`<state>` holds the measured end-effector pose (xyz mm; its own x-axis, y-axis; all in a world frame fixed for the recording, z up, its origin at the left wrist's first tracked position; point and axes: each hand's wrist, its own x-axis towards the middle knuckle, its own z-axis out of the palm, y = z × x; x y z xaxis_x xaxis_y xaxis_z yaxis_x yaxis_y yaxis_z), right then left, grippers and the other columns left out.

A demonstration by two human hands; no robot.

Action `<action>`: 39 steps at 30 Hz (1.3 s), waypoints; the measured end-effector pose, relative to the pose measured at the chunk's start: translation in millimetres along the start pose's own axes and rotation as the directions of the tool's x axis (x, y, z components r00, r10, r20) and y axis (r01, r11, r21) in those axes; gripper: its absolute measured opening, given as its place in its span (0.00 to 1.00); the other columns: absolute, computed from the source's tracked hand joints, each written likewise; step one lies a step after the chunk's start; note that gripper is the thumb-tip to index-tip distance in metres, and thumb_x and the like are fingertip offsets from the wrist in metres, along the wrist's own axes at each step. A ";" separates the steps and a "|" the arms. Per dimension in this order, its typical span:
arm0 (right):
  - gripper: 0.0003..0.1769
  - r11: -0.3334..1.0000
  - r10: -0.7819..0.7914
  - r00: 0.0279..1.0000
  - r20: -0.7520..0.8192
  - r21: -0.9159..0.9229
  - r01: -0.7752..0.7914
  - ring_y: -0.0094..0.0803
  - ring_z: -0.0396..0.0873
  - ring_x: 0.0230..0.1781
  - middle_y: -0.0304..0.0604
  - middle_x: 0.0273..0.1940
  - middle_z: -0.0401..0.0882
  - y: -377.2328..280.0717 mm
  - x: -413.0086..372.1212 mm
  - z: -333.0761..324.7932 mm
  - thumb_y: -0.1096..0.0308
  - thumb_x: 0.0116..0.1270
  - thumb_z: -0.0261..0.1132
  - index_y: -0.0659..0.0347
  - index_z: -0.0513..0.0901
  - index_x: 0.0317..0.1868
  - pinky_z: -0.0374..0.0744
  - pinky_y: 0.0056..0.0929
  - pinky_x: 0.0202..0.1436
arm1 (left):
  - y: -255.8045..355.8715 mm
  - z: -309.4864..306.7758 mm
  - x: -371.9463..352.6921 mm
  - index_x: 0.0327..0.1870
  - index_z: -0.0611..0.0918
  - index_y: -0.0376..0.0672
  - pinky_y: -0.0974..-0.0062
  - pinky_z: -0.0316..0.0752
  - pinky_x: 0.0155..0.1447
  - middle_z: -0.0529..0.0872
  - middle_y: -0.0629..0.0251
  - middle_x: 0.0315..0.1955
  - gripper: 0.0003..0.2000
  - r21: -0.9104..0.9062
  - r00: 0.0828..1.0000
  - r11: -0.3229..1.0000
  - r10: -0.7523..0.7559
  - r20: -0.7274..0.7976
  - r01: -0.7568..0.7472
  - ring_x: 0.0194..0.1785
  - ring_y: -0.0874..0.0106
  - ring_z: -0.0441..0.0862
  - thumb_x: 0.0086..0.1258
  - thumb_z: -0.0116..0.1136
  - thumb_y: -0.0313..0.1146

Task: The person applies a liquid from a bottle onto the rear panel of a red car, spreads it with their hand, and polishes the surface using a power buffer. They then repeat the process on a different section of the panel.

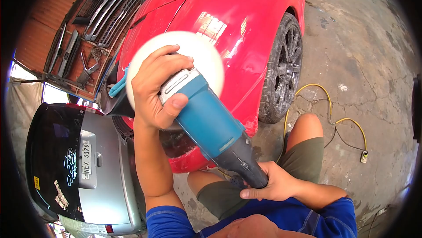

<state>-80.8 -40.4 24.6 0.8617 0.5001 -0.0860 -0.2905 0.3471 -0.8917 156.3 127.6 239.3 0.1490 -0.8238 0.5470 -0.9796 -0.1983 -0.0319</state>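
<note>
A blue and black power polisher (211, 119) lies diagonally across the middle of the view. Its round white pad (176, 44), blurred at the rim, is over the front of a red car (246, 27); whether it touches the paint cannot be made out. My left hand (160, 86) is wrapped round the polisher's silver head, fingers over the top and thumb on the near side. The black rear handle is in the grip of my right hand (274, 183), closed round it near its end.
The car's front wheel (283, 66) stands right of the polisher. A yellow cord (329, 101) loops over the concrete floor (356, 62). A silver vehicle (105, 167) is at the lower left, and car grilles (110, 11) lie on a rack at the upper left.
</note>
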 end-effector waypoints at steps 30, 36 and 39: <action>0.30 0.993 0.022 0.998 0.052 -0.118 -0.016 0.20 0.77 0.38 0.34 0.34 0.82 13.2 8.4 33.9 0.52 0.68 0.84 0.67 0.87 0.58 0.79 0.29 0.46 | 21.4 -33.0 -77.4 0.46 0.90 0.34 0.50 0.80 0.67 0.94 0.51 0.43 0.39 0.055 0.982 0.984 -0.166 -0.091 0.171 0.57 0.44 0.89 0.71 0.57 0.72; 0.29 0.985 0.021 0.997 0.069 -0.173 -0.009 0.22 0.79 0.39 0.37 0.35 0.85 21.0 11.9 41.7 0.51 0.68 0.84 0.66 0.87 0.56 0.81 0.31 0.48 | 27.9 -39.9 -98.5 0.45 0.91 0.34 0.49 0.80 0.67 0.94 0.50 0.43 0.41 0.054 0.970 0.977 -0.195 -0.143 0.204 0.57 0.44 0.89 0.71 0.56 0.74; 0.29 0.982 0.029 0.997 0.076 -0.191 -0.014 0.24 0.80 0.39 0.38 0.35 0.85 23.6 13.8 46.7 0.51 0.68 0.84 0.66 0.87 0.55 0.81 0.32 0.48 | 32.0 -43.9 -110.9 0.45 0.91 0.34 0.49 0.80 0.66 0.94 0.50 0.42 0.41 0.056 0.962 0.972 -0.215 -0.170 0.227 0.57 0.44 0.89 0.71 0.56 0.75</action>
<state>-95.2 11.7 23.2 0.8189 0.5686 -0.0784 -0.2182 0.1821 -0.9588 102.5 236.0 214.4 0.3308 -0.6591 0.6754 -0.9110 -0.4098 0.0462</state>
